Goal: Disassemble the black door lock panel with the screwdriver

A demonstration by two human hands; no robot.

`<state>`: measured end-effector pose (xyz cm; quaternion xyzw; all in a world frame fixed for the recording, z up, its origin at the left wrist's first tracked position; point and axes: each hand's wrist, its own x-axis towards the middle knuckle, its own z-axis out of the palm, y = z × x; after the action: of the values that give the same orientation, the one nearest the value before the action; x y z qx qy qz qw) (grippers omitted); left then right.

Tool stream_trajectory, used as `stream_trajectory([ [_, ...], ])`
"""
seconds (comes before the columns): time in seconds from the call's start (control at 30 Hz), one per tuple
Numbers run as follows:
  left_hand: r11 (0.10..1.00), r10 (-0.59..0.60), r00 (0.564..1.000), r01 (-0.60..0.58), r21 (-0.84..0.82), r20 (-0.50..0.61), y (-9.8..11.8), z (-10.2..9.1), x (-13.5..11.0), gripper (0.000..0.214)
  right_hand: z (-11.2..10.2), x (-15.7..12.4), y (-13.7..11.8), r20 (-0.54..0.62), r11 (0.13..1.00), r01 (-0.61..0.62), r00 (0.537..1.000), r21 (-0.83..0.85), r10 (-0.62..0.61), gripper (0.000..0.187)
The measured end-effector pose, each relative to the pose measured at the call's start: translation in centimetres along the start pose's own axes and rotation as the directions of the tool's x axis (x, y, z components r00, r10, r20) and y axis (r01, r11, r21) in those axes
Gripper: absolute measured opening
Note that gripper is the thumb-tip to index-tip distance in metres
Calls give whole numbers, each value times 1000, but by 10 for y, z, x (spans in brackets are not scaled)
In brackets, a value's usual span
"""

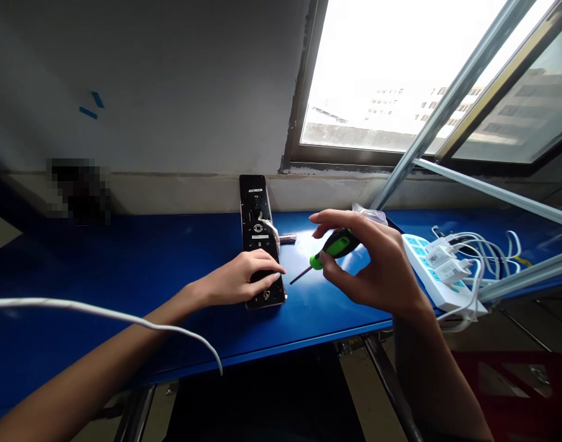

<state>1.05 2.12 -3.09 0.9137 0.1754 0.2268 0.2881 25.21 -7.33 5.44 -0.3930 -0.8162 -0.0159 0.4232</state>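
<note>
We are facing a pale wall [170, 92] and a window [377, 73], with daylight pouring in past metal rails [456, 104]. Buildings [400, 104] are showing outside, and a blue table [124, 264] is standing above the floor [373, 393].

Hard daylight through window [382, 67], glass blown out white, buildings [428, 107] beyond washed pale; glare spot on blue bench top [308, 252]; wall [170, 80] falls dim toward left, corners darker; lens bows straight lines near edges; pixelated blur block [78, 190] low on wall, rest fairly sharp
</note>
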Motion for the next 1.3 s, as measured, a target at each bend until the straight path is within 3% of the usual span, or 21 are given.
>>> stream_trajectory([
  [0.2,986,99,949,-134,98,299,-1,-14,28,14,2,-5,4,34,999,-13,999,32,12,51],
  [0.37,961,158,909,-231,150,386,-5,-17,42,13,2,-11,11,48,999,-21,999,44,19,52],
  [0.63,903,239,870,-362,231,431,-2,-12,42,17,6,-14,15,35,998,-29,999,61,27,51],
  [1.3,967,128,898,-207,147,421,-7,-10,37,16,14,-15,24,28,998,-42,999,41,41,53],
])
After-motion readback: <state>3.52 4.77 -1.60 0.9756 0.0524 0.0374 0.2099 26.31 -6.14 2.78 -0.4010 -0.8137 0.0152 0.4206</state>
